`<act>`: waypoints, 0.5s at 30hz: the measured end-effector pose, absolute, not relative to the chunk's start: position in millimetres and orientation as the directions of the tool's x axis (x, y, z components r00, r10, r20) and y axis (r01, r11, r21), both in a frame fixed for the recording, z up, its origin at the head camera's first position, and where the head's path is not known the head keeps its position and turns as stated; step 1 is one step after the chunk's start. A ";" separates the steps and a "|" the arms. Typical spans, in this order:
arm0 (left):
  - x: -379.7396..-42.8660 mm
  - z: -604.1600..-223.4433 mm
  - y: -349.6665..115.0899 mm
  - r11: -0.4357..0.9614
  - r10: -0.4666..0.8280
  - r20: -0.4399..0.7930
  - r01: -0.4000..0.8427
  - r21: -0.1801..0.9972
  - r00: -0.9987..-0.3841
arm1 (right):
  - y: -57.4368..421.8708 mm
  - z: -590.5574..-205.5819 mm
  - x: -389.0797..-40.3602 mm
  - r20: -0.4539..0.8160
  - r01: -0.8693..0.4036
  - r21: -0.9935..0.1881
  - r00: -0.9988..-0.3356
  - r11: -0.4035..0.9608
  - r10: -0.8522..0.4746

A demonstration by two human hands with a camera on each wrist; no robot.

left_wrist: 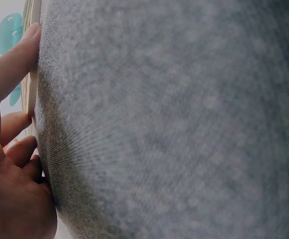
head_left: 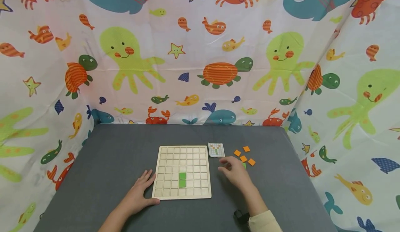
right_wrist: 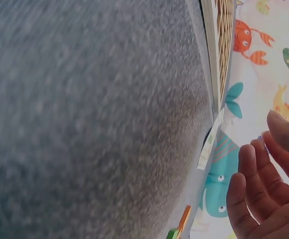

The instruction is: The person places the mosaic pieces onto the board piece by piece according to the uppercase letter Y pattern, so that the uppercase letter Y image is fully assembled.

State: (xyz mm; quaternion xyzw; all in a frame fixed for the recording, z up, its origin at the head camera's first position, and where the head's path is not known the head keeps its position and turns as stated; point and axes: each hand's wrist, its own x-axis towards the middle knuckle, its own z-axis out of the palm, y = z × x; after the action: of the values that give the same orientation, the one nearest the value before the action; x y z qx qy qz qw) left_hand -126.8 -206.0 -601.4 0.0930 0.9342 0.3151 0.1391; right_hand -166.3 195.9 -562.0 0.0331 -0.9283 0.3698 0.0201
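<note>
A square wooden grid board (head_left: 200,162) lies on the grey table, with two green square tiles (head_left: 182,183) set one above the other in its cells. My left hand (head_left: 137,195) touches the board's lower left corner, fingers along the left side and thumb at the front edge. To the right of the board, my right hand (head_left: 236,173) hovers with loosely bent fingers; nothing shows between them in the right wrist view. Just beyond it lie several orange square tiles (head_left: 237,152) and a green tile (head_left: 244,165), partly hidden by the hand.
A small pattern card (head_left: 216,150) lies by the board's upper right corner. Near the right forearm sits a black object (head_left: 240,217). A curtain (head_left: 193,51) printed with sea animals surrounds the grey table (head_left: 125,148) at the back and sides.
</note>
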 end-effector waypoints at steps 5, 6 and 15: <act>-126.1 -601.2 -206.4 0.782 0.261 -0.203 0.083 0.618 -0.944 | 202.8 -563.2 -167.2 0.069 -0.065 -0.686 -0.997 0.725 -0.024; -126.1 -601.5 -206.7 0.781 0.261 -0.202 0.083 0.619 -0.944 | 204.4 -563.7 -167.5 0.069 -0.062 -0.684 -0.997 0.727 -0.019; -127.3 -605.1 -208.2 0.785 0.253 -0.205 0.077 0.614 -0.946 | 223.1 -566.5 -165.7 0.055 -0.021 -0.686 -0.998 0.727 0.022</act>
State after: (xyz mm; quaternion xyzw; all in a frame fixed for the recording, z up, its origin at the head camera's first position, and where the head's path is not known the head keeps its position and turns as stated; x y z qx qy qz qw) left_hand -127.3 -208.2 -605.1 0.0884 0.9345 0.3153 0.1393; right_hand -165.7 223.1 -566.5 -0.0003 -0.9289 0.3692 0.0295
